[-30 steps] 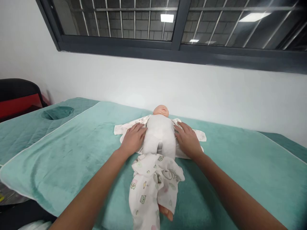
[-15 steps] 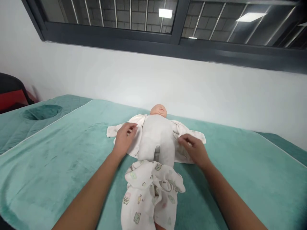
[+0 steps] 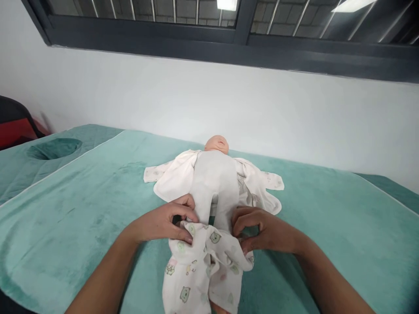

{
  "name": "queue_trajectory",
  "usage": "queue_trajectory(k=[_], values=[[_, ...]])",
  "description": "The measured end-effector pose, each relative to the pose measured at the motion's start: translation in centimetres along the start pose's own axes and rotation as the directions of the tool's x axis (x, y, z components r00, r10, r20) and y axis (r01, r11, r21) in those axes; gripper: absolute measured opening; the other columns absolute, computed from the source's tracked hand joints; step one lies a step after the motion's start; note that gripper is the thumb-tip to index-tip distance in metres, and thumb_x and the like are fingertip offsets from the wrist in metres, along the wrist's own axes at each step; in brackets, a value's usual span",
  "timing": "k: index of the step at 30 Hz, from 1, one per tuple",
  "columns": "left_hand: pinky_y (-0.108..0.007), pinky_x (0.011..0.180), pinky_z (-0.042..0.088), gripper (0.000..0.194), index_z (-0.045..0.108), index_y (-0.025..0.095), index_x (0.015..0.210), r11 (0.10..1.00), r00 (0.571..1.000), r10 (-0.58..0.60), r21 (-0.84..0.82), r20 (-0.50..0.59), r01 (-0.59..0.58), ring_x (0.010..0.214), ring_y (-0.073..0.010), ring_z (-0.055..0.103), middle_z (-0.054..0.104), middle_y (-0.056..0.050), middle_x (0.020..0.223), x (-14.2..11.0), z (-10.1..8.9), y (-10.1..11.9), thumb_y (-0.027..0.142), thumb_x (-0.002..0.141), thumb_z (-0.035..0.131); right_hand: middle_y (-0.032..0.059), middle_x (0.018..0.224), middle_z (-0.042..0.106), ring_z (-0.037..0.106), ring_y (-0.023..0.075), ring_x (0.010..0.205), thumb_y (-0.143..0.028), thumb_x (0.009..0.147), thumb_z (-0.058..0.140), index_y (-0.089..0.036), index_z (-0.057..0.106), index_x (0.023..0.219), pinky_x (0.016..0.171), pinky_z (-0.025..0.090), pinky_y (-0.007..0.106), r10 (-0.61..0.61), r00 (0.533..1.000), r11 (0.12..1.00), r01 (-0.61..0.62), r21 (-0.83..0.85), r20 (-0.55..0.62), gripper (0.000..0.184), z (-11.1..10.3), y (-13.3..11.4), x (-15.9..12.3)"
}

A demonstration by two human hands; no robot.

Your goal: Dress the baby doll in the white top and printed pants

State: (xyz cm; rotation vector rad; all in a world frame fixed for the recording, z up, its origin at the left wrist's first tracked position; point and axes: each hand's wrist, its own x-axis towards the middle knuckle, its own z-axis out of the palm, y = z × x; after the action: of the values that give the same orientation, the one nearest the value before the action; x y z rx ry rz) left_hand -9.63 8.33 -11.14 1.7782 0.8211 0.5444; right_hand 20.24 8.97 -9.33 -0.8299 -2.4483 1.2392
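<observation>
The fingers of my left hand (image 3: 173,220) are closed in a pinch on the upper edge of the bear-print trousers (image 3: 186,279), thumb on the outer face. The fingers of my right hand (image 3: 262,229) are curled, a loop of space between thumb and forefinger, and grip the opposite side of the same edge. The trousers are around the lower legs of the baby doll (image 3: 214,172), bunched at the top, below the bare white cloth thighs. The doll lies on the green blanket (image 3: 108,196), head towards the white wall (image 3: 157,100). The white top (image 3: 176,174) is spread at both sides of the torso, sleeves outward. At far left, I note an oval hollow (image 3: 54,149) in the quilted cover (image 3: 16,179).
</observation>
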Motion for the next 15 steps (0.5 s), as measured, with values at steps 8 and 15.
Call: queue_trajectory(k=[8, 15], values=[[-0.034, 0.091, 0.044, 0.012, 0.057, 0.02, 0.082, 0.957, 0.824, 0.277, 0.223, -0.495, -0.187, 0.1, -0.0206, 0.057, 0.062, -0.007, 0.103, 1.2, 1.3, -2.3, 0.031, 0.086, 0.055, -0.0006, 0.085, 0.058, 0.052, 0.014, 0.076, -0.017, 0.077, 0.064, -0.022, 0.059, 0.087, 0.069, 0.042, 0.026, -0.009, 0.977, 0.987, -0.025, -0.157, -0.211, 0.012, 3.0, -1.5, 0.4], [-0.04, 0.101, 0.04, 0.025, 0.049, 0.022, 0.113, 0.97, 0.744, 0.185, 0.241, -0.642, -0.033, 0.123, -0.0225, 0.05, 0.052, -0.01, 0.136, 2.4, 2.2, -3.6, 0.031, 0.091, 0.041, -0.0004, 0.077, 0.056, 0.049, 0.0133, 0.067, -0.024, 0.084, 0.055, -0.021, 0.052, 0.081, 0.06, 0.04, 0.025, 0.033, 0.873, 0.981, -0.121, -0.15, -0.487, 0.005, 4.2, -0.4, 1.4]])
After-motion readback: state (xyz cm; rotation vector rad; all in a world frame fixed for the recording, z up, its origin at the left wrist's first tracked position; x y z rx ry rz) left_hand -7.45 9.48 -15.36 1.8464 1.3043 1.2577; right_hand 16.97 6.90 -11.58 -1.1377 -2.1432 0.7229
